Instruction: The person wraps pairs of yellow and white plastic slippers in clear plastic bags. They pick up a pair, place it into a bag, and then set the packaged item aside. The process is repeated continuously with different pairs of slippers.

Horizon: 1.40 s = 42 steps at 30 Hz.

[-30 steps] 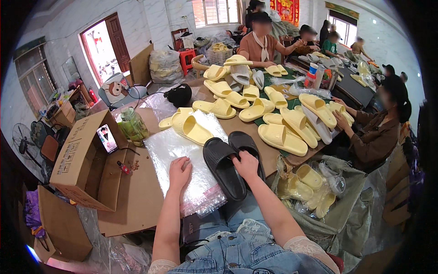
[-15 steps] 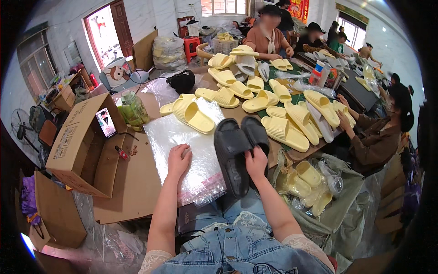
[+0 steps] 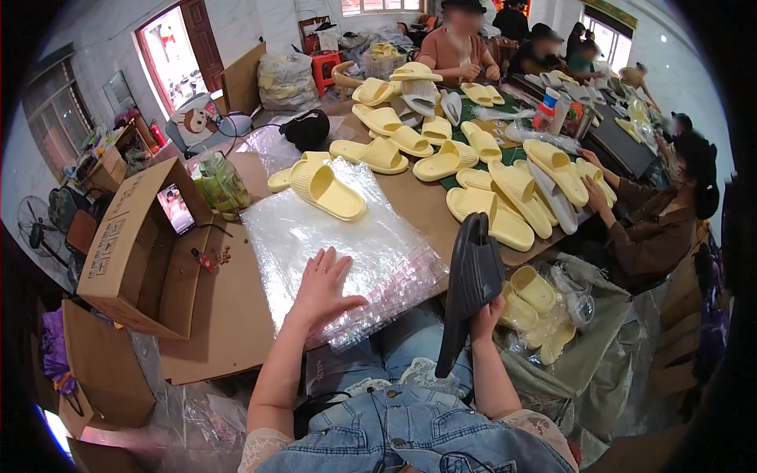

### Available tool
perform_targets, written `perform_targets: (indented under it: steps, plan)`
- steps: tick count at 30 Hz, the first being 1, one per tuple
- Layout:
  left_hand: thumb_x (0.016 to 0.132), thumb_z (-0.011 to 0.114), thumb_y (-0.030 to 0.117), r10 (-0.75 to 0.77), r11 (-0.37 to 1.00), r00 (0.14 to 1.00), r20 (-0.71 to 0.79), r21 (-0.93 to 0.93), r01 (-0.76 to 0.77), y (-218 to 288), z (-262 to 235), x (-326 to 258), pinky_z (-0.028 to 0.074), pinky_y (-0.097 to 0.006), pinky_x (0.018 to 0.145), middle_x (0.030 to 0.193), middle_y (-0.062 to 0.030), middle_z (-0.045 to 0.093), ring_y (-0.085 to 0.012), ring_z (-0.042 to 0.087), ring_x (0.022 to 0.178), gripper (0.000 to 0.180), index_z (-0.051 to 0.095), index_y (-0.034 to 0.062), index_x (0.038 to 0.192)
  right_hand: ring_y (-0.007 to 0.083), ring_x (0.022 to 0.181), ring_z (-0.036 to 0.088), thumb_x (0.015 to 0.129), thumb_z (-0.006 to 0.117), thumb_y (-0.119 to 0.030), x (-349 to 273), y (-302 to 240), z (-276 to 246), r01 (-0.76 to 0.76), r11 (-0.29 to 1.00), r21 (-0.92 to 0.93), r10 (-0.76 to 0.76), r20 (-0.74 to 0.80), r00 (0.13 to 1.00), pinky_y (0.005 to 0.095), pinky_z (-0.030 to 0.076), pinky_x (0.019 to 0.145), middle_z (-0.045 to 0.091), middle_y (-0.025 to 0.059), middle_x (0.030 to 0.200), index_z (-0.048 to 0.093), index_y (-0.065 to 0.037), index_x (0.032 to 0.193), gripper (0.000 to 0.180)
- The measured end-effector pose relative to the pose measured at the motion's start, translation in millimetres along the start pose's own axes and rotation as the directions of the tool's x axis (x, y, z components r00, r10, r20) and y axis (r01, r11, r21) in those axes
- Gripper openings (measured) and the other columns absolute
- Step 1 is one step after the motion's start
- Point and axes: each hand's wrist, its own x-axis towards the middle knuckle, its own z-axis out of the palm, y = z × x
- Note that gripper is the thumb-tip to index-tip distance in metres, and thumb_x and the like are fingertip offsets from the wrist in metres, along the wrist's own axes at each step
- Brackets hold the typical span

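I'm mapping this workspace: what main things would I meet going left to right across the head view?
Crumpled purple bundle, open brown cardboard box, the person's bare left hand, black ridged slip-on footwear, pale yellow slippers in clear plastic, brown-sleeved arm of a co-worker.

I see the black slipper (image 3: 471,280) raised at the bench's (image 3: 229,319) near edge, tipped onto its side, ribbed strap facing right; whether another hides behind it, I can't tell. To its left, glossy clear plastic bags (image 3: 296,236) lie stacked flat, pinkish along the near edge.
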Motion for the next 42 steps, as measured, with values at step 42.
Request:
perform_targets:
  steps: [42]
  plan:
    - [0.088, 0.065, 0.056, 0.068, 0.968, 0.996, 0.053, 0.236, -0.079, 24, 21, 7, 0.034, -0.056, 0.112, 0.156, -0.0287, 0.031, -0.0469, 0.04, 0.138, 0.081, 0.042, 0.0097, 0.149, 0.0202, 0.115, 0.059, 0.098, 0.06, -0.012, -33, 9, 23, -0.098, 0.989, 0.115, 0.081, 0.141, 0.987, 0.0332, 0.043, 0.101, 0.063, 0.011, 0.124, 0.057, 0.007, 0.128, 0.036]
